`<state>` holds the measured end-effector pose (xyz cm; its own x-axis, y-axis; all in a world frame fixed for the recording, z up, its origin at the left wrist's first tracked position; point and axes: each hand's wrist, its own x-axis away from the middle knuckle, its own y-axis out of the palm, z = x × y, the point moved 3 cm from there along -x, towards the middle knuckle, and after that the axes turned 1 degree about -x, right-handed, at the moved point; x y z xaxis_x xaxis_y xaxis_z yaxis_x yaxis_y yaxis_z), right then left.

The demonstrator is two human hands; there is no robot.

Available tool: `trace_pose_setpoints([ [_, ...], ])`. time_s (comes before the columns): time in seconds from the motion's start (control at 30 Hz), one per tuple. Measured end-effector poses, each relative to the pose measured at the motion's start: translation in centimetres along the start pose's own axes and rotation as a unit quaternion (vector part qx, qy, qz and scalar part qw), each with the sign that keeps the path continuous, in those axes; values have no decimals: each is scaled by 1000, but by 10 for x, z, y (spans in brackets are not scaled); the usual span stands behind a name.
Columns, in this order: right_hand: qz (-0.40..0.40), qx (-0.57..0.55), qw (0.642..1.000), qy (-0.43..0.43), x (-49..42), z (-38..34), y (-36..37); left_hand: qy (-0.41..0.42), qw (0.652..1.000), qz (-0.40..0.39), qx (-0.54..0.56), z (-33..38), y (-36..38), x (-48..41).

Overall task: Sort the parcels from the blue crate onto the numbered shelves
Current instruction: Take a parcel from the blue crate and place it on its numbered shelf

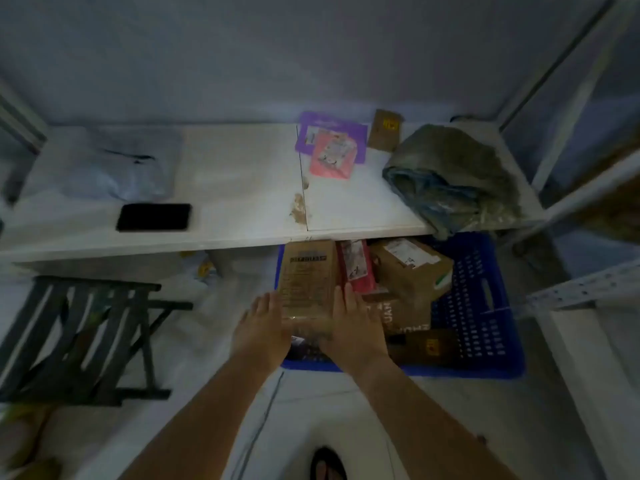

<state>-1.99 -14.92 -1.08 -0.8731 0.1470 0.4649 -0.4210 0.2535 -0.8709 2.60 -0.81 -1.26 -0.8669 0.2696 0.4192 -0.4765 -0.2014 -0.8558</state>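
Sandalled foot (327,464) cut off at bottom edge. White shelf (225,202) carries grey-green bag (450,174) at its right end, with purple mailer (356,133), pink packet (332,157) and small brown parcel (384,131) near the back edge. Blue crate (485,306) on the floor, far side hidden under the shelf's front edge, holds brown box (412,268) and red packet (358,268). Left hand (263,330) and right hand (353,327), fingers straight and together, press tan parcel (306,282) from both sides over the crate's left end. Thumbs hidden; labels too blurred to read.

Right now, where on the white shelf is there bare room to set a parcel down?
Bare: the shelf middle, between black slab and purple mailer; also the front strip left of the olive bundle. Crowded: the right rear corner.
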Motion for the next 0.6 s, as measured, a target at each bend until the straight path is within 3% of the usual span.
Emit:
trace_pose_setpoints([
  [0.17,5,-47,998,45,-75,-8,58,-75,989,-72,104,-26,71,-51],
  [0.3,28,-54,994,88,-112,-13,87,-172,944,-90,268,-38,100,-82],
  [0.33,18,-55,993,100,-119,-14,92,-210,911,-59,350,-38,102,-88],
  [0.4,-8,-64,990,125,-126,-13,94,-278,802,0,528,-32,101,-92],
  [0.47,-39,-87,984,150,-131,-1,87,-298,716,-10,631,-27,100,-90],
  [0.53,-72,-134,972,179,-132,20,75,-273,723,-86,629,-15,97,-88],
  [0.6,-109,-223,944,218,-128,48,61,-225,781,-195,549,8,95,-89],
])
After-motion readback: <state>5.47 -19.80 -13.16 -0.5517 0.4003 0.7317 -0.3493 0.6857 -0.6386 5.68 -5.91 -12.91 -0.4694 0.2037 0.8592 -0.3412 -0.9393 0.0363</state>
